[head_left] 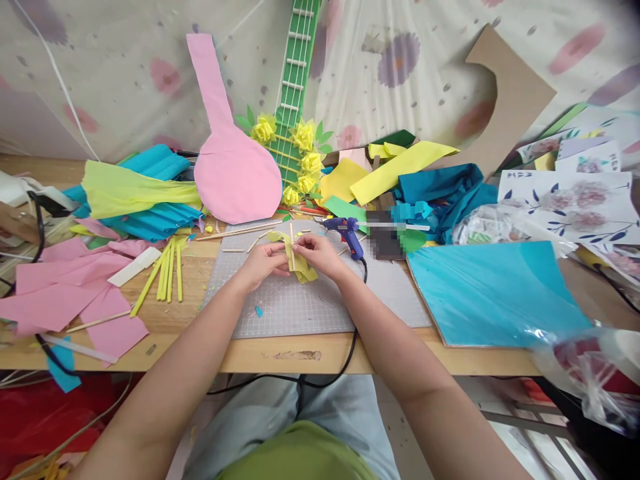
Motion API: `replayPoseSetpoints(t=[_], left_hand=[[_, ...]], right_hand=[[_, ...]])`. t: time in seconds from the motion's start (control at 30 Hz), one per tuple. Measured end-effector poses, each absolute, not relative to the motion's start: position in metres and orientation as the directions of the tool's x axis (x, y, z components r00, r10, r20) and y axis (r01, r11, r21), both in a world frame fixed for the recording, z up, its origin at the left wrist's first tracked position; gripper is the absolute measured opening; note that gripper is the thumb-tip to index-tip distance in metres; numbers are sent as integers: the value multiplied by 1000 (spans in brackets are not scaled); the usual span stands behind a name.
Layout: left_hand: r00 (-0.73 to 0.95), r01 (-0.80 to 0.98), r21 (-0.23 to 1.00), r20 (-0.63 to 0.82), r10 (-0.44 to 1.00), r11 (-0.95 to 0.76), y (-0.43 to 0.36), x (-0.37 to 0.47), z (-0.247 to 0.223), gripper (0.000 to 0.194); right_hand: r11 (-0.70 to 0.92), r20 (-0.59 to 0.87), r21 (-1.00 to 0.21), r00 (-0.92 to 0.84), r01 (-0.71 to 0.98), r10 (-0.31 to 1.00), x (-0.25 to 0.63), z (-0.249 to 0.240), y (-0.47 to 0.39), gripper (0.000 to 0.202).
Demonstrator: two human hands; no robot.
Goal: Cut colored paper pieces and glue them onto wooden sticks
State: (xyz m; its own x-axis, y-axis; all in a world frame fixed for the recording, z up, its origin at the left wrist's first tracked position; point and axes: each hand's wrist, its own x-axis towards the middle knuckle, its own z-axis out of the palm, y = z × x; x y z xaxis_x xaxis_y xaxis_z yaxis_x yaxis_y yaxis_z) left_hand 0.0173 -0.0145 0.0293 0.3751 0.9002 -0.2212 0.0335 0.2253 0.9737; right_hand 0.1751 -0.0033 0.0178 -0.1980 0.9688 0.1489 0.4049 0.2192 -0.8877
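Note:
Over a grey cutting mat, my two hands meet around a yellow crepe paper strip with a thin wooden stick standing against it. My left hand is closed at the paper's left side, its fingertips partly hidden behind it. From the right, my right hand pinches the stick and paper between thumb and fingers. Just beyond it rests a blue hot glue gun, its black cord running down past my right forearm. Short stick pieces lie on the mat behind my left hand.
A pink guitar-shaped cutout and a green guitar neck with yellow paper flowers lean at the back. Left are pink paper and yellow strips. A blue board lies right, below teal crepe paper.

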Motion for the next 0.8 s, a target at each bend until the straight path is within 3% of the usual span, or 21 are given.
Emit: replayPoseSetpoints(t=[0.37,0.8], left_hand=[[373,23,972,-224,901,232,-15,18,30,44],[355,57,985,-170,919,161,-11,19,17,59]], right_hand=[[240,177,-856,-175,458,968,173,16,-3,19],[248,189,-821,-164,514,968,172,16,-3,19]])
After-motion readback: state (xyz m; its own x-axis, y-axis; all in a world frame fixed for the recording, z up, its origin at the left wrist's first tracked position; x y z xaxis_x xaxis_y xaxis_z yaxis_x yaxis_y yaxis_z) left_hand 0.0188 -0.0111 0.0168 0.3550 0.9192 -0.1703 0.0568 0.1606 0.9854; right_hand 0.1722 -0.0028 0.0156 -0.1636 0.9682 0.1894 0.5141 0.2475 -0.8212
